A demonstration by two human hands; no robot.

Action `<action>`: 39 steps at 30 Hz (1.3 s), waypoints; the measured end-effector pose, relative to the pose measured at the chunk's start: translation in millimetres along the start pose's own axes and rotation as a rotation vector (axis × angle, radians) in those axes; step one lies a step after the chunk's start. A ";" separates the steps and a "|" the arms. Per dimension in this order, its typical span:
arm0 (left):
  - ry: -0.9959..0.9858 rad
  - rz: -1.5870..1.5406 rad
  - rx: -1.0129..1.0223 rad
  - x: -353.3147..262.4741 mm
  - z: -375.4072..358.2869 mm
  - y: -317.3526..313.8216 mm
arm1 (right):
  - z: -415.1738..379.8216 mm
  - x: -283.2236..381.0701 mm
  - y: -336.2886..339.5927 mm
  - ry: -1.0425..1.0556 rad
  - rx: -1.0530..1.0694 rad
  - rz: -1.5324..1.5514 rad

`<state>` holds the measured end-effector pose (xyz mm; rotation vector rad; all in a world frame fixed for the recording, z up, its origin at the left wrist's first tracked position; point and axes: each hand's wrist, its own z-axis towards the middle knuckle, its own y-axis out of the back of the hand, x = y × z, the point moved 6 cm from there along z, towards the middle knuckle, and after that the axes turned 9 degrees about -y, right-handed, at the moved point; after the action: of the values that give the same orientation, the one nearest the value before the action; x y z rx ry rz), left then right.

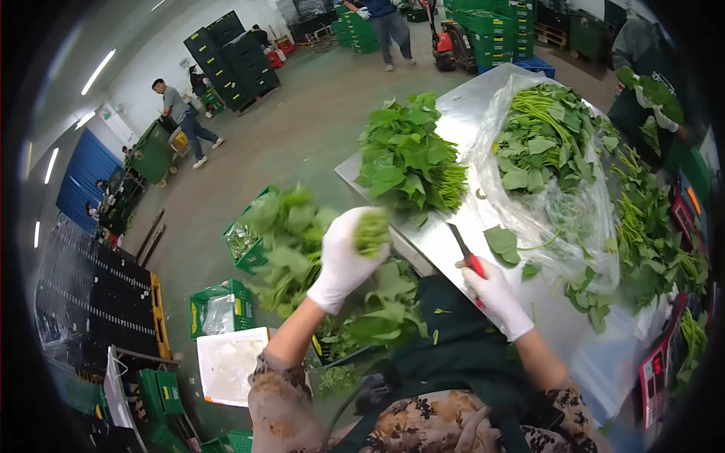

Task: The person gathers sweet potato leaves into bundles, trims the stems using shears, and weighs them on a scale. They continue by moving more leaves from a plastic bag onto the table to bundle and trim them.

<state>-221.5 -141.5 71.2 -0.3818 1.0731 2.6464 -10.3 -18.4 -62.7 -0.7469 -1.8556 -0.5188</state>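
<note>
My left hand [349, 253], in a white glove, is closed round the stems of a leafy green bunch [283, 234], blurred, held off the table's left edge. In my right hand [495, 294], also gloved, is a knife [473, 264] with a red handle and dark blade, low over the metal table [442, 253]. A cut bunch of greens [408, 155] lies at the table's far left corner, its stem ends facing right. Beyond my right hand, a large pile of greens [547, 136] rests in clear plastic [596, 219]. One loose leaf [502, 245] lies near the knife.
More greens [649, 226] and a red scale [655, 377] line the right side. A co-worker [649, 83] stands across the table at right. Below left are green crates [248, 306] and a white box [230, 366]. Another person [181, 113] walks at far left.
</note>
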 end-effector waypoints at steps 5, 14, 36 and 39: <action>-0.502 0.180 0.259 -24.9 49.8 -99.5 | -48.1 -14.5 98.9 0.000 -0.375 -0.184; -0.669 -0.025 0.522 37.1 8.1 -228.6 | -132.1 -67.4 217.0 0.152 -0.727 -0.930; -0.791 -0.140 0.046 78.0 -6.0 -227.5 | 347.6 144.8 58.9 0.311 -0.112 -0.703; -0.759 -0.182 -0.066 75.6 -0.1 -224.6 | 373.1 145.0 32.9 0.212 0.139 -0.476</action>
<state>-217.0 24.8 -97.6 0.4662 0.6594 2.3259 -273.0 285.3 -71.1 -0.1424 -1.8449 -0.7306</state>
